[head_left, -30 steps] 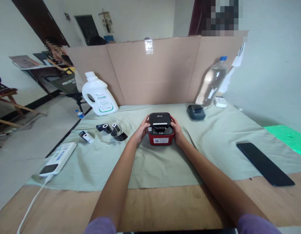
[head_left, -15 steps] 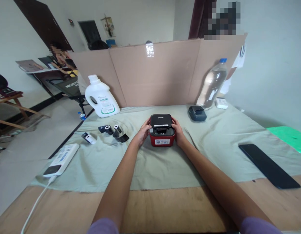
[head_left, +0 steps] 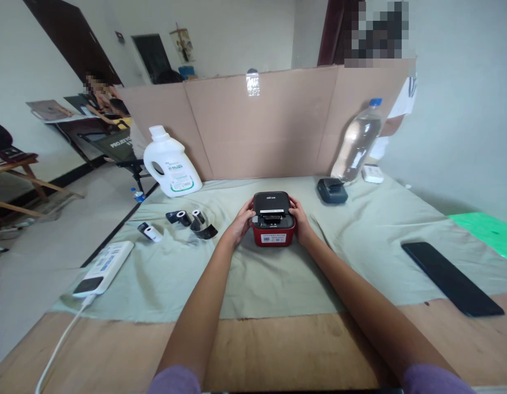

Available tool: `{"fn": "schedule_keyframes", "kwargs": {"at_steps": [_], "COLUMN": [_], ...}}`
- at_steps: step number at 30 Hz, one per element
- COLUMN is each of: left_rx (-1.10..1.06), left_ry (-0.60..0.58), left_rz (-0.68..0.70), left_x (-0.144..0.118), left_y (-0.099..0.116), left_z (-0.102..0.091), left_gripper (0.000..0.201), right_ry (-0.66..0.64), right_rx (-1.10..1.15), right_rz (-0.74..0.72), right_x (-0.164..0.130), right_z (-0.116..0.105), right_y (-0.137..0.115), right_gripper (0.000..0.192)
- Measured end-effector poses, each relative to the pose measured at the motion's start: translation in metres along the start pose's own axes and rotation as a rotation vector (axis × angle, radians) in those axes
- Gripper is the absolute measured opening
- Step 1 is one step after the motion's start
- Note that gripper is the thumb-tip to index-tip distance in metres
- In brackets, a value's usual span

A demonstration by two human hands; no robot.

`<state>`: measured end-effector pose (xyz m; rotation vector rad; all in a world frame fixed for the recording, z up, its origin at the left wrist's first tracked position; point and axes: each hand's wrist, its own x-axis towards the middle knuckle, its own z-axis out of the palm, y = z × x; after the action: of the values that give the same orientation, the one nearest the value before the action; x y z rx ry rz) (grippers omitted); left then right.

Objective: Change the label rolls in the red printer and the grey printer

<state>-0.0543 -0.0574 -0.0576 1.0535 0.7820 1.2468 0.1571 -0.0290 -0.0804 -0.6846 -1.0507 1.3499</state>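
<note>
1. As the person leans in from the near edge of the bench (head_left: 278,350), both arms run forward and converge on one thing: a small red printer (head_left: 273,219) with a black lid, sitting on the pale green cloth (head_left: 253,279) at about the middle of the bench.
2. The left hand (head_left: 240,221) presses against the printer's left flank, fingers curled round toward the lid; the right hand (head_left: 299,220) mirrors it on the right flank. Both are closed on the printer, one either side, with the box squeezed between them.
3. The printer lies dead ahead of the person, squarely between the two hands, so neither hand is nearer; each is touching it.
4. The box is nearly as wide as it is deep, so it has no marked long axis. Its labelled front faces the person and its lid hinges toward the far side, where the cardboard screen (head_left: 270,126) stands.
5. The lid looks slightly raised at the front, with a dark slot beneath it, though how far it is open I cannot tell.
6. To the left of the left hand, apart from it, lie small rolls (head_left: 186,218) and, nearer the edge, a white power strip (head_left: 102,268).
7. To the right, well apart, are a dark device (head_left: 331,190), a water bottle (head_left: 357,140) and a black phone (head_left: 450,278). A white jug (head_left: 170,163) stands at the back left.
</note>
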Motion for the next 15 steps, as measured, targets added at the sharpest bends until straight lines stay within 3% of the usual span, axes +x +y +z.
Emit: {"fn": "schedule_keyframes", "kwargs": {"at_steps": [15], "left_rx": [0.035], "left_ry": [0.020], "left_rz": [-0.015], "left_x": [-0.0003], "left_y": [0.0027], "left_z": [0.0009], "left_gripper": [0.074], "right_ry": [0.000], "right_rx": [0.038], "right_rz": [-0.001], "right_x": [-0.0025], "right_z": [0.0022], "right_y": [-0.0012], "right_gripper": [0.052]}}
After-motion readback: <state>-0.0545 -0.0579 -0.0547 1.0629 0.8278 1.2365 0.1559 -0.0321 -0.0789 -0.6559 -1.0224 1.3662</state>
